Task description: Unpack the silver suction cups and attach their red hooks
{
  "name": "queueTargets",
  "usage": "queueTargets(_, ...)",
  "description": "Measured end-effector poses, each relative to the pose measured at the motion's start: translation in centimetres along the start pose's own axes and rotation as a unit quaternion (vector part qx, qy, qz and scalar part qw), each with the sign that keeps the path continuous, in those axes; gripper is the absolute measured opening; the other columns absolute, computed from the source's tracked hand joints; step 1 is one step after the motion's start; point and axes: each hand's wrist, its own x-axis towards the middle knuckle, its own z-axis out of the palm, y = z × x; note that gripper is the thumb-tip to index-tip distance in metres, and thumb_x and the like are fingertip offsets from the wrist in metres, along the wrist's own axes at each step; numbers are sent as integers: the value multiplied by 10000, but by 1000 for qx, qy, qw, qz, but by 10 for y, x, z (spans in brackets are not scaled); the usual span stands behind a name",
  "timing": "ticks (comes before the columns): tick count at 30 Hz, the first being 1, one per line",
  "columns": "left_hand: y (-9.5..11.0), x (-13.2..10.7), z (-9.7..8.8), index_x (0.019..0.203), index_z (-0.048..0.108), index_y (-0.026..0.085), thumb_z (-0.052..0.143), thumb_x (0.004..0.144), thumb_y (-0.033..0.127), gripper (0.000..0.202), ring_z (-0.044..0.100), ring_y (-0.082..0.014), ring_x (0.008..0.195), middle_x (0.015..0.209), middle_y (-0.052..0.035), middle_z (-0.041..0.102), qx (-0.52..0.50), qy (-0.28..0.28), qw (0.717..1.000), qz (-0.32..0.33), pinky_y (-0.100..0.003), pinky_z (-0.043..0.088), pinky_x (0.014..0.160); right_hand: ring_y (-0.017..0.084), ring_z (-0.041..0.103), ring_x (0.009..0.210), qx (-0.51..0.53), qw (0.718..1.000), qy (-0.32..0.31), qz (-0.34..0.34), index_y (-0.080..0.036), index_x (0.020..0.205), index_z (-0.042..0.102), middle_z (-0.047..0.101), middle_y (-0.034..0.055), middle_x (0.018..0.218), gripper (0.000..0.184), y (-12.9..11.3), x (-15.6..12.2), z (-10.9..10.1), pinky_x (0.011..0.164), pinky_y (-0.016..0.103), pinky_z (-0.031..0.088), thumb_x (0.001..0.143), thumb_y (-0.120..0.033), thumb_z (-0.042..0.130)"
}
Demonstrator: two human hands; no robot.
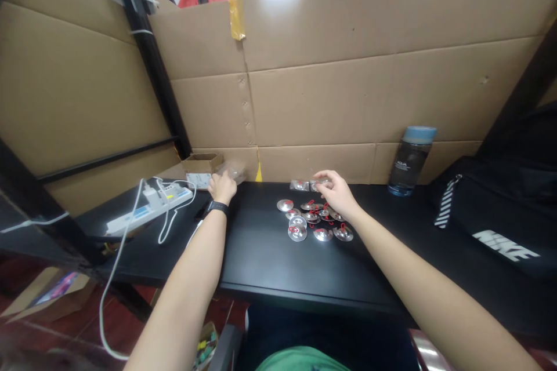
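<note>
Several small round silver discs with red loops (314,221) lie in a cluster on the black table (270,255). My right hand (336,191) reaches over the far side of the cluster, fingers pinched on a small clear packet with a disc (319,184). A similar packet (299,185) lies just left of it. My left hand (223,186), a black band on its wrist, is stretched to the back left, fingers closed on a clear plastic bag (234,173) beside a small cardboard box (202,162).
A white power strip (150,206) with cables lies at the left. A dark water bottle (411,159) with a blue cap stands at the back right, and a black bag (505,208) fills the right side. Cardboard walls enclose the table.
</note>
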Motion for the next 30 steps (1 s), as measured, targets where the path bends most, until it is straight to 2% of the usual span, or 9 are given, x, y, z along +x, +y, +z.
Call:
queueTargets(4, 14, -11, -16, 1292, 583, 148, 545, 845, 179, 450, 469, -410, 1204, 1254, -228, 518, 13, 67, 997, 29, -536, 394, 982, 130, 639, 733, -7, 1000, 6, 3, -206, 1032, 670, 602, 65, 1184, 269, 2, 3, -3, 666, 278, 553, 771, -209, 606)
queueTargets(6, 25, -16, -23, 1281, 571, 161, 559, 837, 184, 444, 446, -407, 1223, 1277, -217, 504, 8, 102, 992, 70, -529, 383, 994, 121, 629, 697, -23, 1000, 11, 7, -206, 1026, 667, 601, 63, 1182, 261, 5, 7, -8, 664, 286, 550, 773, -208, 605)
queueTargets(8, 39, -23, -25, 1271, 573, 183, 547, 849, 184, 422, 453, -388, 1230, 1289, -198, 515, -7, 99, 987, 128, -510, 374, 1013, 120, 624, 684, -55, 998, 12, 6, -206, 1030, 668, 606, 63, 1168, 254, 10, 11, -16, 693, 300, 552, 784, -207, 609)
queueTargets(11, 61, -36, -14, 1239, 605, 221, 490, 902, 190, 358, 510, -331, 1222, 1269, -151, 586, -54, -5, 971, 235, -467, 383, 1029, 144, 639, 737, -140, 990, -19, -10, -200, 1044, 682, 622, 76, 1129, 249, 26, 19, -31, 794, 337, 549, 806, -176, 611)
queueTargets(14, 77, -51, 8, 1271, 623, 275, 414, 990, 297, 351, 530, -288, 1269, 1333, -98, 619, -111, -158, 921, 338, -463, 379, 1062, 205, 657, 873, -231, 970, -71, -21, -195, 1011, 713, 668, 93, 1060, 205, 48, 23, -45, 908, 385, 525, 843, -158, 601)
queueTargets(17, 84, -62, 27, 1349, 600, 313, 383, 1018, 424, 411, 469, -285, 1376, 1472, -71, 547, -141, -249, 878, 383, -496, 337, 1115, 267, 630, 1120, -273, 957, -96, -13, -199, 1073, 730, 681, 121, 1185, 248, 67, 20, -49, 1037, 433, 466, 870, -165, 591)
queueTargets(20, 84, -67, 32, 1388, 580, 326, 356, 1020, 495, 463, 455, -283, 1400, 1499, -66, 528, -142, -289, 866, 381, -500, 322, 1139, 347, 534, 1286, -311, 943, -100, 53, -270, 1205, 716, 619, 112, 1370, 351, 79, 16, -44, 1082, 561, 399, 867, -229, 631)
queueTargets(24, 81, -70, 26, 1402, 571, 310, 281, 1026, 556, 535, 463, -274, 1392, 1498, -64, 530, -121, -318, 858, 386, -485, 320, 1151, 414, 465, 1341, -326, 931, -107, 127, -360, 1230, 711, 634, 81, 1377, 370, 83, 17, -33, 1059, 718, 292, 867, -318, 647)
queueTargets(30, 82, -75, 25, 1411, 551, 335, 171, 1024, 607, 607, 440, -273, 1402, 1522, -22, 503, -66, -349, 854, 381, -526, 336, 1137, 393, 534, 1304, -292, 933, -89, 190, -294, 1175, 751, 685, 74, 1313, 338, 82, 28, -21, 1080, 691, 298, 898, -278, 558)
